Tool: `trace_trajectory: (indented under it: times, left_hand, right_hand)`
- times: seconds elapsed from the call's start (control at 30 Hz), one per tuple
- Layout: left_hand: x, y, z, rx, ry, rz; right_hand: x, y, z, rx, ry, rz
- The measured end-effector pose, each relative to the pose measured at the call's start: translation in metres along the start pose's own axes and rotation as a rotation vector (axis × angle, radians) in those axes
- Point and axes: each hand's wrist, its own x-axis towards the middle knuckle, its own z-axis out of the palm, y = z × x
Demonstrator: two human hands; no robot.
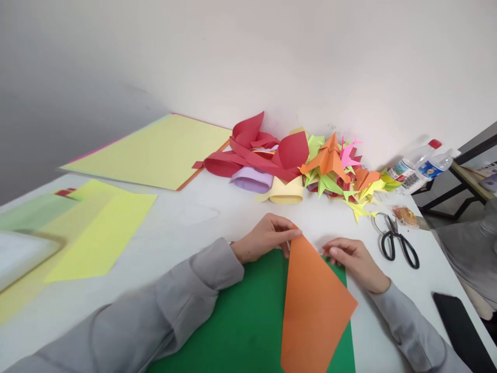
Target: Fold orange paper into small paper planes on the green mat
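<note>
An orange sheet of paper (314,305), folded to a narrow point at its far end, lies over a green sheet (248,316). With thumb and fingers, my left hand (267,237) pinches the orange paper's far tip. My right hand (355,259) is just right of the orange paper's slanted edge, over the green sheet's far right corner. Its thumb and fingertips are drawn together; whether anything small sits between them is hard to make out. The lower end of the orange paper runs out of view.
Black-handled scissors (398,243) and a dark phone-like slab (464,329) lie at right. Folded paper shapes (328,160), red paper loops (252,150) and plastic bottles (415,160) line the wall. Yellow sheets (104,228) and a large pale-yellow sheet (163,150) are at left.
</note>
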Motion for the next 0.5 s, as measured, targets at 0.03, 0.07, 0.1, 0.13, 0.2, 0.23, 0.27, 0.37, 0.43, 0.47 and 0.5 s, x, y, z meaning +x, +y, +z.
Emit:
trace_trajectory:
  times: [0.03, 0.07, 0.1, 0.13, 0.2, 0.23, 0.27, 0.37, 0.43, 0.47, 0.5]
  left_hand:
    - [-0.001, 0.0, 0.004, 0.022, -0.02, 0.007]
    - [-0.001, -0.001, 0.007, 0.04, -0.025, 0.015]
    - [-0.001, -0.001, 0.011, 0.052, -0.019, 0.019]
    - [-0.001, -0.002, 0.014, 0.059, -0.001, 0.021]
    - [0.0, -0.003, 0.018, 0.055, 0.045, 0.02]
    - [0.0, -0.004, 0.019, 0.046, 0.066, 0.019]
    - [0.0, -0.004, 0.019, 0.034, 0.081, 0.016]
    - [0.001, -0.005, 0.017, -0.013, 0.097, -0.004]
    - [0.002, -0.005, 0.016, -0.04, 0.1, -0.022]
    - [0.002, -0.005, 0.015, -0.049, 0.105, -0.032]
    - [0.003, -0.005, 0.015, -0.058, 0.117, -0.043]
  right_hand:
    - [-0.001, -0.001, 0.005, 0.027, -0.069, 0.047]
    - [-0.003, -0.002, 0.01, 0.057, -0.107, 0.084]
    - [-0.004, -0.002, 0.015, 0.086, -0.127, 0.116]
    - [-0.005, 0.0, 0.019, 0.115, -0.135, 0.143]
    - [-0.006, 0.003, 0.026, 0.157, -0.139, 0.176]
    - [-0.006, 0.005, 0.029, 0.167, -0.134, 0.181]
    - [-0.006, 0.007, 0.03, 0.168, -0.128, 0.181]
    - [-0.005, 0.01, 0.033, 0.15, -0.096, 0.165]
    - [-0.005, 0.01, 0.034, 0.139, -0.091, 0.154]
    - [-0.004, 0.01, 0.035, 0.134, -0.094, 0.147]
    - [-0.004, 0.01, 0.035, 0.129, -0.095, 0.137]
